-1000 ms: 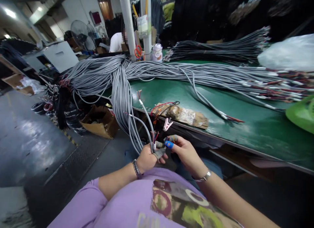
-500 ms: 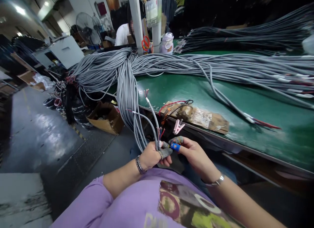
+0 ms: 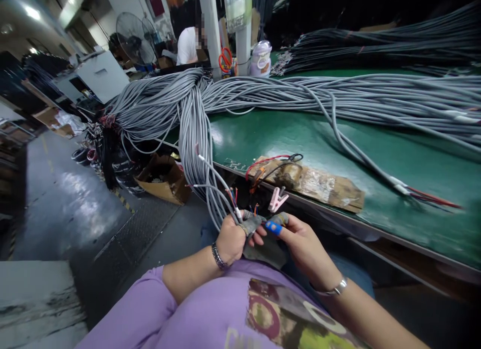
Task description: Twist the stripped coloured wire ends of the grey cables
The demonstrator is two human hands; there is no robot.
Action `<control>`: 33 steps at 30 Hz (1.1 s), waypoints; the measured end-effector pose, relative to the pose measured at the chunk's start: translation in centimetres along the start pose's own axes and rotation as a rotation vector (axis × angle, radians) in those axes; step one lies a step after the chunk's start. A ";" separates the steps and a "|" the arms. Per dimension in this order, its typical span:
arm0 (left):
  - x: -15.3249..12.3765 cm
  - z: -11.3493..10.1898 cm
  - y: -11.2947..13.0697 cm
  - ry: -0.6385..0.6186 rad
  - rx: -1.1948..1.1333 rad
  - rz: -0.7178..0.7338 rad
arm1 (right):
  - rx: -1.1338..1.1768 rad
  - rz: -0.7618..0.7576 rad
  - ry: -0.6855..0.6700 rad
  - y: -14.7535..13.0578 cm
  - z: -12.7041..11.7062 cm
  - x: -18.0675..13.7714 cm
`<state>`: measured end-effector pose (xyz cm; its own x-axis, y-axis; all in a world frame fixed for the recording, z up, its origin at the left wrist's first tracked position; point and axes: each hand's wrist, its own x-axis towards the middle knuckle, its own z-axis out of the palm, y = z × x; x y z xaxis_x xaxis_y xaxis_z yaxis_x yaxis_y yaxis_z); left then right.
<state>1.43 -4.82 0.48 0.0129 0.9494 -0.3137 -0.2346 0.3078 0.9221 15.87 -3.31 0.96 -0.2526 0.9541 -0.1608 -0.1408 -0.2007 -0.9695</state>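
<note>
My left hand is closed around the stripped ends of grey cables, with thin red and coloured wires sticking up beside my thumb. My right hand sits close to its right, fingers curled. Its fingertips wear grey covers and one blue cover, and they pinch at the wire ends by my left thumb. The cables in my left hand rise to a thick grey cable bundle that hangs over the edge of the green table. A pink clip hangs at the table edge just above my hands.
More grey cables lie across the table, with dark cables behind. A taped cardboard piece with red and black wires lies near the edge. A cardboard box sits on the floor. A person in white sits by a fan.
The cable ends in my left hand have dropped lower and bent left. Both hands have shifted slightly right and down in view as the camera moved. My grip is unchanged.
</note>
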 end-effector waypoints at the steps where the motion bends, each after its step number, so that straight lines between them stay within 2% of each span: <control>1: 0.0 0.0 0.1 0.005 -0.009 0.001 | -0.007 -0.005 -0.002 0.2 -0.1 0.0; 7: -0.2 -0.3 -0.1 -0.032 0.051 0.000 | -0.059 -0.062 -0.078 -0.1 -0.8 0.5; 13: -0.5 -0.5 -0.7 -0.099 0.167 0.000 | -0.099 0.016 -0.182 -0.7 -0.1 0.8; 16: -0.5 -0.4 -0.6 -0.072 0.171 0.016 | -0.064 0.022 -0.161 -0.4 -0.1 0.8; 19: -0.5 -0.2 -0.4 -0.036 0.119 0.031 | -0.008 0.017 -0.064 0.0 -0.2 0.6; 22: -0.4 -0.1 -0.2 -0.036 0.086 0.028 | 0.084 0.075 -0.002 0.2 -0.1 0.2; 26: -0.6 -0.3 -0.4 -0.050 0.098 0.034 | 0.168 0.103 -0.082 -0.1 0.0 -0.2; 29: -0.8 -0.5 -0.5 -0.059 0.126 0.038 | 0.073 0.047 -0.148 -0.5 0.0 -0.2; 33: -1.0 -0.7 -0.6 -0.083 0.143 0.014 | -0.061 -0.001 -0.152 -0.5 0.1 0.4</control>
<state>0.86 -5.96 0.09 0.0926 0.9538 -0.2857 -0.0943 0.2941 0.9511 15.77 -2.87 1.38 -0.3954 0.9087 -0.1341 -0.0841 -0.1812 -0.9798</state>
